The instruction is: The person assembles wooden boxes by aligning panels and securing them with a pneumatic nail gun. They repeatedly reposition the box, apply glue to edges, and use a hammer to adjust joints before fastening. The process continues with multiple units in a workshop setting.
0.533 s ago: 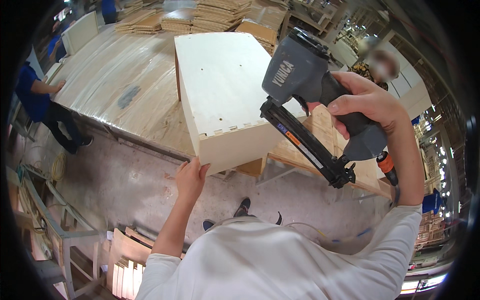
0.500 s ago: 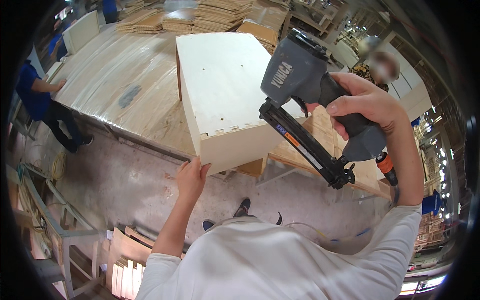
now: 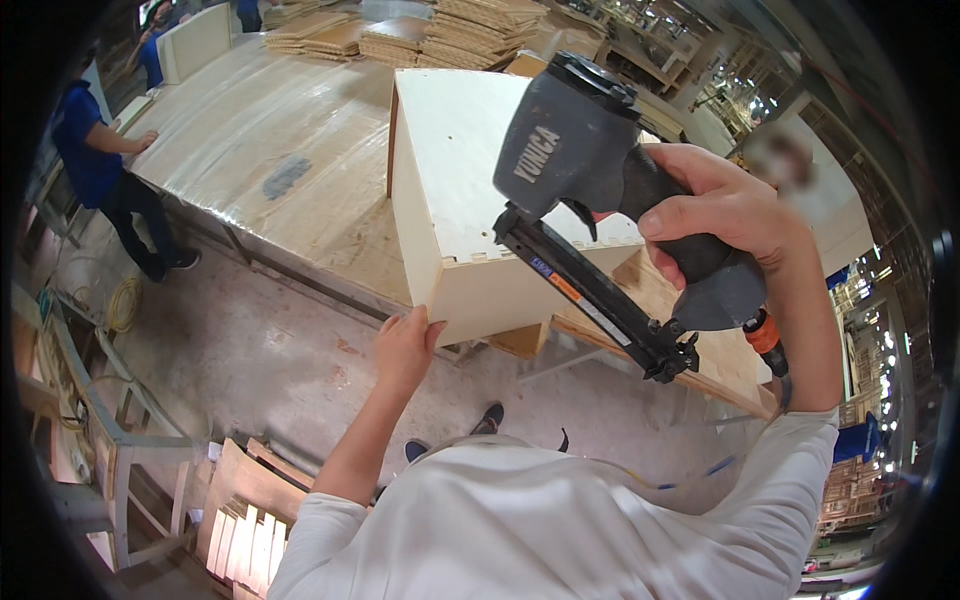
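Observation:
My right hand (image 3: pixel 725 215) is wrapped around the handle of a dark grey pneumatic nail gun (image 3: pixel 570 140), its index finger close to the trigger. An orange-collared air hose fitting (image 3: pixel 762 335) joins the base of that handle. The gun is raised in front of a white box-like cabinet (image 3: pixel 455 170), covering part of its top panel; whether its nose touches the panel I cannot tell. My left hand (image 3: pixel 403 350) pinches the lower near-left corner of the cabinet's front panel (image 3: pixel 500 290), thumb on the front face. The cabinet stands at the edge of a wooden worktable (image 3: pixel 270 235).
Stacked boards (image 3: pixel 470 35) lie at the table's far side. A person in blue (image 3: pixel 90 140) stands at the left, one hand on the table. A metal-framed stand (image 3: pixel 120 450) and wood pieces (image 3: pixel 235 500) are at lower left. Another person (image 3: pixel 790 165) is at far right.
The nail gun has shifted left relative to the cabinet and now covers more of its top. The whole scene sits farther right in view. My left hand keeps its grip on the corner.

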Tool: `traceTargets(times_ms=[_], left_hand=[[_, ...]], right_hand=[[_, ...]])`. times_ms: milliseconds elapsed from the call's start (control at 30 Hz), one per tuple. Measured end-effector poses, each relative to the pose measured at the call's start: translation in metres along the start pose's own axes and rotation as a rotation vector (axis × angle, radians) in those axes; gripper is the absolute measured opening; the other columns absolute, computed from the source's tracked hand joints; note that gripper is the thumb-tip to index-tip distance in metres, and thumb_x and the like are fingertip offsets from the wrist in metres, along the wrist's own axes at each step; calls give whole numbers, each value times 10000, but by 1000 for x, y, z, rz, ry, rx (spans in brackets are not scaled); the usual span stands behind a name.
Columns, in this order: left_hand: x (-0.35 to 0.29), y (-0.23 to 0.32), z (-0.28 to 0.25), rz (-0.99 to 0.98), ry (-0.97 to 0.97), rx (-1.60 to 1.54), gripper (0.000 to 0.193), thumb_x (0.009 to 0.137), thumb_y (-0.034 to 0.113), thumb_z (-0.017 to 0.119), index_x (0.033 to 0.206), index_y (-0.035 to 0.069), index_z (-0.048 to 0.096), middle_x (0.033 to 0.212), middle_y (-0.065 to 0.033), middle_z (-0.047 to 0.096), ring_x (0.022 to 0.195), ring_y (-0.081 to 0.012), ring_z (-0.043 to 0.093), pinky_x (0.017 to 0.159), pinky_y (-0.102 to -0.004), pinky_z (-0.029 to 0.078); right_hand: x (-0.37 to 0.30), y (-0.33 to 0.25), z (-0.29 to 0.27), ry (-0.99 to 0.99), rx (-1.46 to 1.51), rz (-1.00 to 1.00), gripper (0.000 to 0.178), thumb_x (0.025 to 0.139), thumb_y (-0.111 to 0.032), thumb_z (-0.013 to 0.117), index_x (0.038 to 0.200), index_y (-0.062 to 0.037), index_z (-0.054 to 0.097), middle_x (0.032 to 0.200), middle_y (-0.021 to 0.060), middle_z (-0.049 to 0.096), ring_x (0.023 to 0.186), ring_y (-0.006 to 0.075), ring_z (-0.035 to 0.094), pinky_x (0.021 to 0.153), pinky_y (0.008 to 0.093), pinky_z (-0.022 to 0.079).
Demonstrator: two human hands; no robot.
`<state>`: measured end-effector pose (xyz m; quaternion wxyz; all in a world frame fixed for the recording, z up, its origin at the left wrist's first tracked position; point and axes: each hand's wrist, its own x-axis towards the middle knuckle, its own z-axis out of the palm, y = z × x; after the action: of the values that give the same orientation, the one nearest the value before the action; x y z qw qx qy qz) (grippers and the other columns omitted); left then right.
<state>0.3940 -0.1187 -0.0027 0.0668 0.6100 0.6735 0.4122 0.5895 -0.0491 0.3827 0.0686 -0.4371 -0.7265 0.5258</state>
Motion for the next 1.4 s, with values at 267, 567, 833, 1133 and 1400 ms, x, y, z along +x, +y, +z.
traceTargets(times_ms=[267,567,833,1133,1400], left_hand=[[-1,2,-1,-5,-8,15,232,910,286,582,880,70,505,752,-107,654,775,-294,633,852,-450,464],[-1,-5,-3,16,3,51,218,910,279,585,922,72,516,752,-112,660,760,-294,636,850,-451,465],[-15,-3,3,-191,58,-115,269,917,250,593,1097,55,552,860,-137,671,773,-290,648,743,-410,504],[-27,-1,37,-316,385,-425,345,950,227,555,1240,48,499,1151,-113,575,994,-226,582,891,-372,442],[-12,19,35,-350,555,-477,435,1039,350,313,1087,4,572,1011,-87,629,975,-198,576,890,-331,422]], right_hand=[[18,-6,13,-143,-138,-24,312,788,-155,649,1012,38,550,743,61,579,570,128,591,510,278,511],[-3,7,-2,-16,-46,-59,417,767,-141,664,1100,56,510,770,91,594,532,146,587,467,284,496],[-56,93,-78,233,82,-189,501,763,-147,638,1201,46,491,892,93,605,530,167,593,459,295,497],[-46,326,-152,599,308,93,261,847,-153,513,1079,-38,482,794,113,588,533,190,590,464,344,524],[30,488,-153,619,-596,273,378,860,-181,564,1169,14,467,1023,300,596,1014,420,586,836,487,473]])
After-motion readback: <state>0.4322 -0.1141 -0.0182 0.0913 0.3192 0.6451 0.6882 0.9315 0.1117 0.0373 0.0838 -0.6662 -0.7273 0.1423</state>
